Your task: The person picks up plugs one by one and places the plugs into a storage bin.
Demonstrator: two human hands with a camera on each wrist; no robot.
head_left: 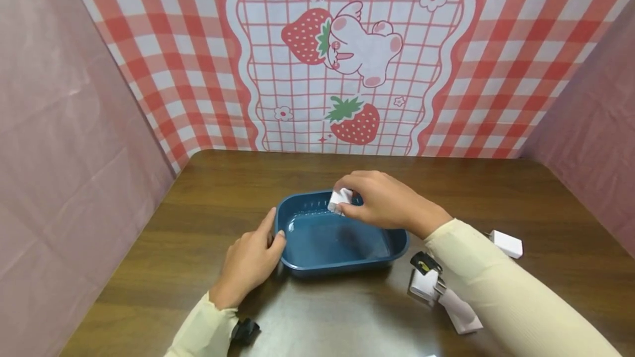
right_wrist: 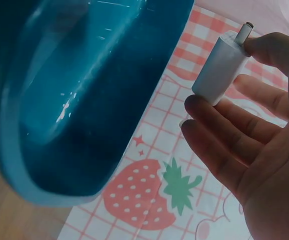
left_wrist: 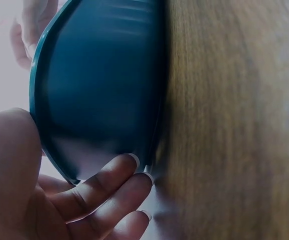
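The largest surface is the fabric backdrop (head_left: 367,43), red-and-white checked at the sides with a strawberry-printed grid panel in the middle; plain pink cloth drapes (head_left: 49,98) flank it. In front of it stands the brown wood-grain bench (head_left: 322,318). From where I stand, two arms in cream fabric sleeves (head_left: 511,291) reach in over the bench from its near side. Between them rests a dark blue, rounded rectangular tray (head_left: 342,244) with a smooth, glossy finish, its long side running across the bench. The left hand (head_left: 253,260) grips the left end of the tray, thumb at the rim and fingers along the outer wall. The right hand (head_left: 382,197) is closed in a pinch on a small white rectangular block (head_left: 339,200), thumb at one end and fingertips at the other. This block is held above the tray, toward its far side, clear of the floor. A short metal prong (right_wrist: 244,34) projects from its end beside the thumb. To the right of the tray lie similar pale blocks: one (head_left: 507,244) beyond the right sleeve, and two (head_left: 424,285) close together on the near side, with metal prongs between them.
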